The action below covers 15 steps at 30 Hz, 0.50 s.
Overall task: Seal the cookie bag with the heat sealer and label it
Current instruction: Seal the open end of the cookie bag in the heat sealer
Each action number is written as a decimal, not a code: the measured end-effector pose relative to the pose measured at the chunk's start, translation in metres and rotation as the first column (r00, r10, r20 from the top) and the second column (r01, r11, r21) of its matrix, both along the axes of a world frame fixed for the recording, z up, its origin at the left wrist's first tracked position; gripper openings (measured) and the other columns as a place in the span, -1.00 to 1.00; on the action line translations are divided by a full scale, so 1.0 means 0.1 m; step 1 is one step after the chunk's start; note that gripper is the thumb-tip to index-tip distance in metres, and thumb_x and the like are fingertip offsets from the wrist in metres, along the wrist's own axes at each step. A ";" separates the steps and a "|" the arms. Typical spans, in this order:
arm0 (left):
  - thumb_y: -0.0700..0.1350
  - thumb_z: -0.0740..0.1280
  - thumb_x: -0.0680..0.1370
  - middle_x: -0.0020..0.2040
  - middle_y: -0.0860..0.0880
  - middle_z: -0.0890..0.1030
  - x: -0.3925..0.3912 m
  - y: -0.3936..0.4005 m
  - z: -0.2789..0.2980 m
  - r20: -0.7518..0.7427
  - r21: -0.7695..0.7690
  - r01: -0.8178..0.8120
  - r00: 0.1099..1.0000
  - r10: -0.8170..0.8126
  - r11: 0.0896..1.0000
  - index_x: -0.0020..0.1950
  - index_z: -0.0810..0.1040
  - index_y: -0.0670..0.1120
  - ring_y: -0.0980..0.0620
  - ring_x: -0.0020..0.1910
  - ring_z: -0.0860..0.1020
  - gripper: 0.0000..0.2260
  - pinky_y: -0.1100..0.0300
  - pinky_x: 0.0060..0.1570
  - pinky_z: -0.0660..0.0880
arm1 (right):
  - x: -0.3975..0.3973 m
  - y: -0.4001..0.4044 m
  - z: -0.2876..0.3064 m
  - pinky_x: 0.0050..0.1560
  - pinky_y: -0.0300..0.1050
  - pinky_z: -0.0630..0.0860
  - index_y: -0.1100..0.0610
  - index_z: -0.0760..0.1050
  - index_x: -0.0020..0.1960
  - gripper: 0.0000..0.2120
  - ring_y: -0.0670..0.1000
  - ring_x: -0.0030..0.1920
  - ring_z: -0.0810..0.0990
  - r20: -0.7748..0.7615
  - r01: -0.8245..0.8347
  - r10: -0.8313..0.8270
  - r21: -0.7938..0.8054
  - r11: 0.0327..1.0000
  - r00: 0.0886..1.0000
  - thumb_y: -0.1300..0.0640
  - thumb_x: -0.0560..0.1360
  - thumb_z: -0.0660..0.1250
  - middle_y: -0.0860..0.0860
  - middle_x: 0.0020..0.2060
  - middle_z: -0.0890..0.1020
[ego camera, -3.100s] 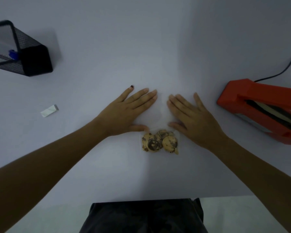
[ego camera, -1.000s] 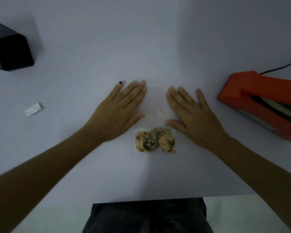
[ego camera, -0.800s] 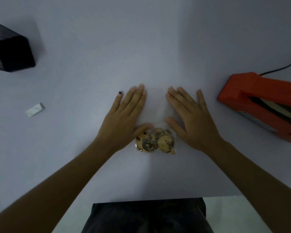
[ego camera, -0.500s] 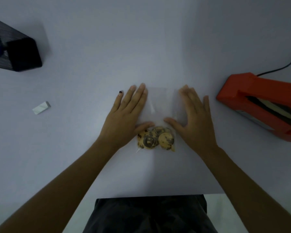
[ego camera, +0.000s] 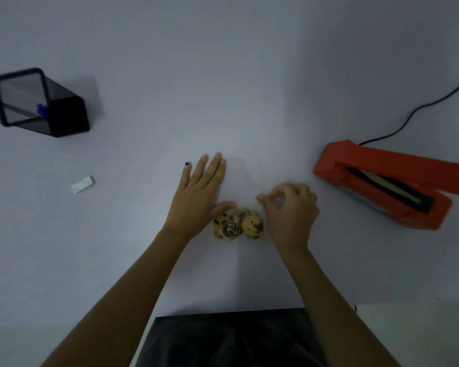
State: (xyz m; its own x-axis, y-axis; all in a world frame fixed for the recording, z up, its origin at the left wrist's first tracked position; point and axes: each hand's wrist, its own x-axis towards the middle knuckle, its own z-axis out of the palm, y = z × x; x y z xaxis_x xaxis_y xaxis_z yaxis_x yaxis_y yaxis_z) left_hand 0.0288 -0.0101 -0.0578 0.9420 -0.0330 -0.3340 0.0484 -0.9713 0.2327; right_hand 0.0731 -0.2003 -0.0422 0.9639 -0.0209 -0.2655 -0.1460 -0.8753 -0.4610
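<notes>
Cookie bag (ego camera: 240,201): clear, flat on the white table (ego camera: 223,75), cookies (ego camera: 237,223) bunched at its near end; it lies between my two hands.
My left hand (ego camera: 199,197): flat on the bag's left edge, fingers straight and close together, thumb reaching toward the cookies.
My right hand (ego camera: 289,210): fingers curled, thumb and fingertips pinching the bag's right edge just above the cookies.
Heat sealer (ego camera: 387,184): orange, well right of the bag, black cord (ego camera: 419,107) trailing away.
Label (ego camera: 83,184): small white slip, well left of the bag.
Pen holder (ego camera: 41,102): black mesh, far left of the bag, beyond the label.
</notes>
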 end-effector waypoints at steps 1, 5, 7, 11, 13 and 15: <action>0.34 0.12 0.51 0.58 -0.08 -0.05 0.00 -0.02 0.03 0.014 -0.017 -0.028 0.999 0.028 0.999 0.56 -0.08 -0.09 -0.10 0.55 -0.08 -0.20 -0.15 0.51 -0.02 | 0.00 0.01 0.01 -0.05 0.00 0.40 0.02 0.51 -0.22 -0.77 0.09 -0.05 0.51 -0.050 0.026 -0.025 0.021 0.999 0.998 -0.10 0.36 0.48 -0.02 -0.16 0.55; 0.18 0.32 0.49 0.54 -0.17 0.14 -0.08 -0.16 0.18 0.063 -0.141 -0.315 0.943 0.326 0.939 0.54 0.04 -0.14 -0.17 0.49 0.22 -0.21 -0.02 0.40 0.27 | 0.06 0.02 0.04 -0.23 -0.04 0.53 0.07 0.51 -0.28 -0.71 0.04 -0.30 0.60 -0.224 0.145 -0.121 0.093 0.985 0.967 -0.13 0.37 0.47 -0.05 -0.39 0.59; 0.13 0.37 0.49 0.40 -0.17 0.37 -0.12 -0.22 0.25 0.080 -0.239 -0.496 0.847 0.525 0.835 0.46 0.25 -0.15 -0.16 0.28 0.43 -0.34 0.03 0.18 0.47 | 0.08 0.02 0.05 -0.26 -0.08 0.51 0.09 0.54 -0.27 -0.69 0.04 -0.31 0.60 -0.244 0.136 -0.116 0.066 0.989 0.963 -0.14 0.37 0.47 -0.03 -0.39 0.60; 0.12 0.35 0.50 0.26 -0.14 0.40 -0.12 -0.30 0.35 -0.062 -0.384 -0.726 0.637 0.769 0.570 0.35 0.36 -0.15 -0.12 0.12 0.51 -0.47 0.09 0.01 0.50 | 0.07 0.04 0.07 -0.33 -0.15 0.44 0.11 0.54 -0.27 -0.68 0.03 -0.33 0.58 -0.253 0.161 -0.139 0.066 0.985 0.957 -0.14 0.37 0.47 -0.01 -0.40 0.60; 0.10 0.37 0.50 0.27 -0.15 0.37 -0.08 -0.35 0.39 -0.128 -0.418 -0.763 0.586 0.800 0.492 0.34 0.34 -0.16 -0.13 0.12 0.50 -0.47 0.10 0.01 0.46 | 0.05 0.05 0.09 -0.34 -0.17 0.39 0.11 0.54 -0.27 -0.68 0.03 -0.33 0.57 -0.251 0.177 -0.158 0.055 0.983 0.955 -0.14 0.39 0.46 -0.01 -0.40 0.59; 0.08 0.39 0.48 0.28 -0.15 0.35 -0.04 -0.39 0.43 -0.205 -0.430 -0.803 0.532 0.822 0.413 0.34 0.33 -0.16 -0.13 0.13 0.48 -0.45 0.10 0.02 0.44 | 0.03 0.08 0.11 -0.33 -0.18 0.38 0.12 0.54 -0.27 -0.67 0.04 -0.32 0.57 -0.255 0.202 -0.185 0.042 0.978 0.949 -0.14 0.39 0.46 0.01 -0.39 0.60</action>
State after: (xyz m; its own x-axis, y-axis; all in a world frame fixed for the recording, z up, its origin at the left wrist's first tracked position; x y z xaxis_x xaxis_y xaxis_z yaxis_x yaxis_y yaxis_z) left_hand 0.0249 -0.0495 -0.0151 0.6174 0.6292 -0.4721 0.7431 -0.2697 0.6124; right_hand 0.0758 -0.1924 -0.0312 0.8464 -0.1748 -0.5030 -0.4268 -0.7875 -0.4446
